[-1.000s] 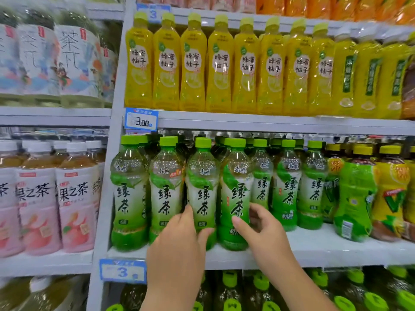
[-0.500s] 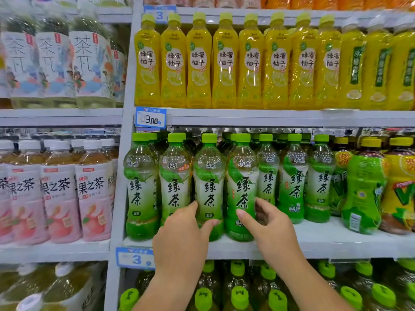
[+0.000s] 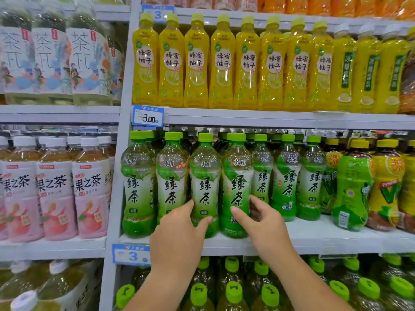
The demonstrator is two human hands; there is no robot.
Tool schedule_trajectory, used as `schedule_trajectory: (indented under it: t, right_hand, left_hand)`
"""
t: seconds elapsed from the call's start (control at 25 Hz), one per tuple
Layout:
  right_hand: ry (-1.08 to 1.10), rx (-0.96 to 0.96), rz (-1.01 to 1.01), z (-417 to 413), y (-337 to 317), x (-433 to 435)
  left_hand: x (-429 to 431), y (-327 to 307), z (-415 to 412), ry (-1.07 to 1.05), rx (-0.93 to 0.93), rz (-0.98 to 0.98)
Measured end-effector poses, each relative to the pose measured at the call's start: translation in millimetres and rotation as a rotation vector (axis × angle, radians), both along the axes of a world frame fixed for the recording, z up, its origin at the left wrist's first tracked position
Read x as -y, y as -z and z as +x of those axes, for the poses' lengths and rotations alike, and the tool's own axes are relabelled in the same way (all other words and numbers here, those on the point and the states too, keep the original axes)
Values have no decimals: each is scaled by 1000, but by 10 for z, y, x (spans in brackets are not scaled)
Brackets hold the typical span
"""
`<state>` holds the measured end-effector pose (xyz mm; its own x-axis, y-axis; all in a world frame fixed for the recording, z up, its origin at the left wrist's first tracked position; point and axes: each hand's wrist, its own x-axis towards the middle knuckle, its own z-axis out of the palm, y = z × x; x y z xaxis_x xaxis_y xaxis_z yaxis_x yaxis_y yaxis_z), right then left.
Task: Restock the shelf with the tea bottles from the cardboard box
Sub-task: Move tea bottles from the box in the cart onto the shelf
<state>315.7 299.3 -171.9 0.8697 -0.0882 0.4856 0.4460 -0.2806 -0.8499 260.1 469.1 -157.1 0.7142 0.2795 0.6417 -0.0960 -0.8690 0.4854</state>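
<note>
Head view, centre frame: left hand (image 3: 179, 230) curls round the foot of a green-capped clear plastic tea bottle (image 3: 205, 176); right hand (image 3: 267, 223) grasps the darker-labelled green tea bottle (image 3: 238, 176) touching it on the right. Both stand upright, long axes vertical, at the front lip of the white metal shelf (image 3: 314, 241), each straight ahead of its own hand; a push backward looks likeliest.

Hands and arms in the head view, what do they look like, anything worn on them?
The left hand and right hand are bare: no gloves, rings or bracelets show. The thumbnails look short and unpainted. Both forearms are bare too, no sleeve or watch in view.
</note>
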Motion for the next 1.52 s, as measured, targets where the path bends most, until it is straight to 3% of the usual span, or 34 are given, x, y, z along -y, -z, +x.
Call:
schedule_trajectory:
  t: [0.28, 0.8, 1.08, 1.52]
  right_hand:
    - [14, -40, -68, -35, -42, -2]
    - [-24, -188, -229, -448, -128, 2]
    - [3, -293, -233, -594, -218, 69]
    - [-86, -716, -77, -1292, -665, 148]
  left_hand:
    - [16, -12, -33, 114, -49, -227]
    - [-54, -118, -242, 368, -132, -422]
    - [-3, -68, -351, 390, -330, -529]
    - [114, -710, -963, 320, -793, -683]
